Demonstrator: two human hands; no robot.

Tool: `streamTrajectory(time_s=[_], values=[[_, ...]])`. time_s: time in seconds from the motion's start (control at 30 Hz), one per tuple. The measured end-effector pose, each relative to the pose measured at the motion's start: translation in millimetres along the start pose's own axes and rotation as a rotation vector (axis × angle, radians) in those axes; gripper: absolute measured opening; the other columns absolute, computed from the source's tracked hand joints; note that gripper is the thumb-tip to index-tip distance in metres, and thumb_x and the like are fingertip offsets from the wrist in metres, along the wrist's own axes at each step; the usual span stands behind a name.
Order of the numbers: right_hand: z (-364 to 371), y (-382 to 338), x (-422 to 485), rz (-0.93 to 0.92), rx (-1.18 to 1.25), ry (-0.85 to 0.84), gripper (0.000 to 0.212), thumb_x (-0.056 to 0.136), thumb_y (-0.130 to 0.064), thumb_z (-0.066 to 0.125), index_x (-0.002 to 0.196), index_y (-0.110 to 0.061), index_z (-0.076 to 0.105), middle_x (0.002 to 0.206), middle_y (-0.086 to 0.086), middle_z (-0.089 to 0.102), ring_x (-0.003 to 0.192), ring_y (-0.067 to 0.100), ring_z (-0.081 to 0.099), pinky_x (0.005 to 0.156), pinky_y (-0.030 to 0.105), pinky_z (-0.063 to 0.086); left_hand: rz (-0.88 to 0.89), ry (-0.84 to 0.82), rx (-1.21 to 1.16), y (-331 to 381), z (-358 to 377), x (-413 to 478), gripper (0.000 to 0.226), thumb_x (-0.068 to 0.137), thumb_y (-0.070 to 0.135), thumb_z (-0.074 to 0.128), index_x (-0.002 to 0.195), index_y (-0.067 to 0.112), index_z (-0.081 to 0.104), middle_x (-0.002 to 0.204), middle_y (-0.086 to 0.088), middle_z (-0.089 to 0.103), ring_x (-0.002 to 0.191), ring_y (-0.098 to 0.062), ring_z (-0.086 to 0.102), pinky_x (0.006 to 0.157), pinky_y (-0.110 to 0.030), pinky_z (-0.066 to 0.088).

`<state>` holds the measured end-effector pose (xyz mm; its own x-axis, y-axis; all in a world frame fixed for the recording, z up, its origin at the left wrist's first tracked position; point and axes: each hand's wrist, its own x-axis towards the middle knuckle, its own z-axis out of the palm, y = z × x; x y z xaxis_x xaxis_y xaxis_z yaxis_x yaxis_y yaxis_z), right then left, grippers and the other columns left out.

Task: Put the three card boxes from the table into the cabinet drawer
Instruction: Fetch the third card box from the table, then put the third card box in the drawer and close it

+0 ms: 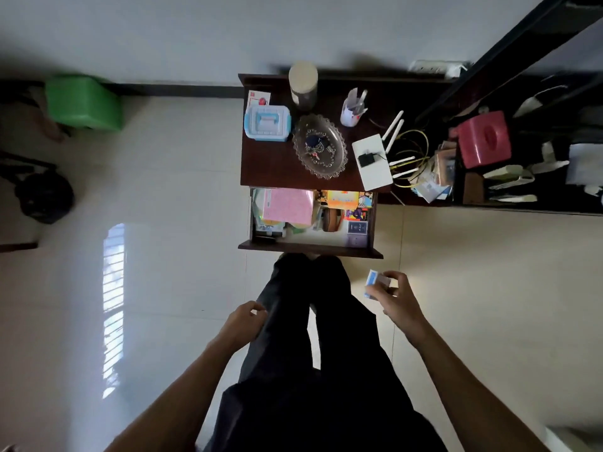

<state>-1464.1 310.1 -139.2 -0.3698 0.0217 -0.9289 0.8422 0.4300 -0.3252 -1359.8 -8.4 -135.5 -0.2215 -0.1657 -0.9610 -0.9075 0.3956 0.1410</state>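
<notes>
My right hand (pixel 396 296) holds a small blue and white card box (pixel 374 282) in front of the open drawer, below and to the right of its front edge. The dark wooden cabinet (pixel 270 164) has its drawer (pixel 310 248) pulled out, full of papers and small boxes. Two dark blue card boxes (pixel 357 233) lie at the drawer's right side. My left hand (pixel 246 322) hangs beside my left leg with its fingers loosely curled and nothing in it.
On the cabinet top stand a blue-white plastic case (pixel 267 123), a glass dish (pixel 319 145), a jar (pixel 303 84), a pen cup (pixel 352 109) and a white router (pixel 372 161). A cluttered dark table (pixel 522 203) with a red tissue box (pixel 483 138) lies to the right. A green stool (pixel 83 102) is far left.
</notes>
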Motion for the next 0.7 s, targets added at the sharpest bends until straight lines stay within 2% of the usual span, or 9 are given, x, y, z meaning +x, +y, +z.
streamTrajectory(time_s=[0.1, 0.13, 0.23, 0.3, 0.4, 0.5, 0.57, 0.63, 0.7], values=[[7, 12, 65, 0.063, -0.081, -0.021, 0.055, 0.083, -0.043, 0.078, 0.124, -0.023, 0.047, 0.12, 0.004, 0.065, 0.104, 0.022, 0.067, 0.084, 0.038, 0.051, 0.013, -0.033, 0.034, 16, 16, 56, 0.019, 0.089, 0.034, 0.053, 0.102, 0.025, 0.063, 0.097, -0.003, 0.07, 0.092, -0.023, 0.067, 0.085, -0.038, 0.054], [12, 17, 89, 0.073, -0.113, -0.03, 0.056, 0.081, -0.046, 0.078, 0.123, -0.025, 0.047, 0.117, 0.0, 0.065, 0.102, 0.019, 0.067, 0.083, 0.036, 0.052, 0.021, -0.042, 0.026, 22, 22, 81, 0.018, 0.089, 0.034, 0.054, 0.101, 0.024, 0.064, 0.095, -0.003, 0.07, 0.09, -0.024, 0.067, 0.084, -0.039, 0.055], [29, 31, 153, 0.08, -0.172, -0.026, 0.057, 0.079, -0.052, 0.078, 0.121, -0.03, 0.046, 0.109, -0.014, 0.063, 0.091, 0.006, 0.065, 0.064, 0.025, 0.047, 0.024, -0.012, -0.001, 35, 35, 152, 0.016, 0.087, 0.033, 0.055, 0.098, 0.026, 0.065, 0.091, -0.003, 0.071, 0.086, -0.025, 0.068, 0.079, -0.039, 0.056], [43, 46, 201, 0.083, -0.192, 0.0, 0.061, 0.074, -0.057, 0.077, 0.119, -0.031, 0.047, 0.104, -0.021, 0.06, 0.087, 0.001, 0.063, 0.06, 0.023, 0.044, 0.051, 0.038, 0.066, 37, 46, 208, 0.017, 0.085, 0.033, 0.053, 0.098, 0.029, 0.063, 0.094, 0.001, 0.071, 0.088, -0.024, 0.066, 0.08, -0.038, 0.056], [63, 65, 262, 0.07, -0.214, 0.072, 0.059, 0.07, -0.058, 0.076, 0.116, -0.035, 0.049, 0.103, -0.023, 0.063, 0.083, -0.006, 0.062, 0.055, 0.02, 0.044, 0.156, 0.108, 0.272, 31, 60, 287, 0.034, 0.086, 0.029, 0.052, 0.119, 0.024, 0.06, 0.125, 0.0, 0.062, 0.116, -0.023, 0.058, 0.098, -0.039, 0.048], [77, 83, 319, 0.037, -0.194, 0.126, 0.059, 0.071, -0.053, 0.078, 0.119, -0.032, 0.05, 0.104, -0.015, 0.067, 0.079, -0.008, 0.063, 0.044, 0.005, 0.042, 0.24, 0.116, 0.401, 22, 73, 355, 0.054, 0.087, 0.028, 0.054, 0.14, 0.02, 0.046, 0.149, -0.002, 0.044, 0.138, -0.023, 0.039, 0.113, -0.039, 0.034], [84, 88, 352, 0.006, -0.205, 0.158, 0.062, 0.072, -0.048, 0.08, 0.122, -0.027, 0.051, 0.111, -0.007, 0.068, 0.091, 0.003, 0.067, 0.054, 0.008, 0.047, 0.235, 0.106, 0.42, 18, 75, 389, 0.062, 0.087, 0.032, 0.054, 0.146, 0.022, 0.038, 0.156, -0.003, 0.035, 0.143, -0.024, 0.031, 0.117, -0.041, 0.029], [90, 95, 381, -0.051, -0.243, 0.182, 0.067, 0.074, -0.044, 0.082, 0.127, -0.024, 0.048, 0.113, -0.006, 0.066, 0.101, 0.014, 0.068, 0.073, 0.023, 0.055, 0.236, 0.089, 0.464, 11, 78, 417, 0.064, 0.088, 0.036, 0.053, 0.148, 0.023, 0.035, 0.157, -0.003, 0.033, 0.145, -0.025, 0.029, 0.118, -0.043, 0.027], [95, 101, 402, -0.132, -0.32, 0.208, 0.072, 0.074, -0.044, 0.083, 0.131, -0.022, 0.046, 0.114, -0.002, 0.066, 0.103, 0.019, 0.068, 0.081, 0.034, 0.058, 0.24, 0.074, 0.528, 3, 82, 435, 0.062, 0.09, 0.042, 0.052, 0.147, 0.025, 0.037, 0.157, -0.002, 0.034, 0.145, -0.024, 0.029, 0.118, -0.044, 0.027]])
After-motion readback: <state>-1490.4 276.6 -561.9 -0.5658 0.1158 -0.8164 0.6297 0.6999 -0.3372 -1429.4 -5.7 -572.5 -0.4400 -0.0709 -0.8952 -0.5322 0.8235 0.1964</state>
